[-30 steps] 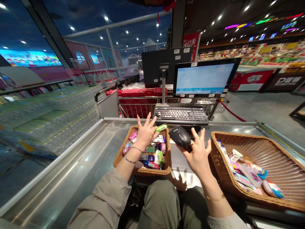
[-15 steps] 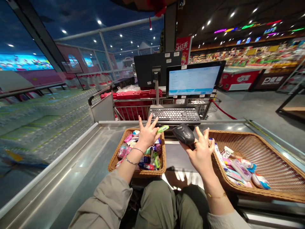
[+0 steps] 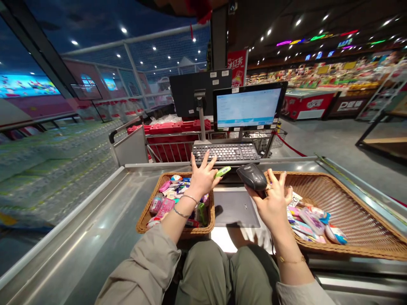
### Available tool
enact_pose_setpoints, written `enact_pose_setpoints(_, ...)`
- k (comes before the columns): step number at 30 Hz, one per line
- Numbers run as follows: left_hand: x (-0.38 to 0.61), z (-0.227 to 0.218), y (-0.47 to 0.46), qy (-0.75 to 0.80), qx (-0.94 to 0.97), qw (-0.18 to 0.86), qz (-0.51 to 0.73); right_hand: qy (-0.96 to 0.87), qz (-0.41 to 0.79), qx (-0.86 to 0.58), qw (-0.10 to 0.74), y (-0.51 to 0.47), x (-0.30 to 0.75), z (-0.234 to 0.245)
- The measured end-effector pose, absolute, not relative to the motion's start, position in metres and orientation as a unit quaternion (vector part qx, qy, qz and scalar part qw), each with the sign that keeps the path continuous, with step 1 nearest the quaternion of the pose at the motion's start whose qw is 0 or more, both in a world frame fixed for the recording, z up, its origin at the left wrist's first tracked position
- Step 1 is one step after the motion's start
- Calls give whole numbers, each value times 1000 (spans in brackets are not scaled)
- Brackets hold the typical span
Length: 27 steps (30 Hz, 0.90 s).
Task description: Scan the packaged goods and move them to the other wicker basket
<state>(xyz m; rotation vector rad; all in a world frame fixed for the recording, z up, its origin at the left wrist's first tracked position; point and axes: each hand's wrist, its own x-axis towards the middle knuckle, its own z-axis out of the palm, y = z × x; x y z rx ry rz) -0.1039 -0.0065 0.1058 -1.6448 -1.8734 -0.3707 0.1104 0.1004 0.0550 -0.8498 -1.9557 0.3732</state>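
Knees [image 3: 206, 269] nearest, at the surface's edge. Left hand [image 3: 203, 180] pinches a slim green item [image 3: 223, 171] by the left basket's [image 3: 142, 220] far right corner; right hand [image 3: 274, 199] grips a black scanner [image 3: 252, 176], its handle mostly hidden. Left forearm [image 3: 182, 212] covers some packs in that basket; right basket [image 3: 352, 203] runs off frame. Surface [image 3: 108, 207]: shiny metal, dark plate [image 3: 235, 209] between baskets. Beyond, keyboard [image 3: 225, 153], lit monitor [image 3: 248, 106], text unreadable. Farther left, stacked bottles [image 3: 47, 169], blurred; right, red freezer [image 3: 313, 103], shop goods [image 3: 318, 74] indistinct.
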Motion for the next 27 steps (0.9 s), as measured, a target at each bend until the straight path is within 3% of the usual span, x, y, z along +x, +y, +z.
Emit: enact_pose_setpoints(27,-61,100,59,-677,-663,279,-154,-719,165,-439,513,127,141,54)
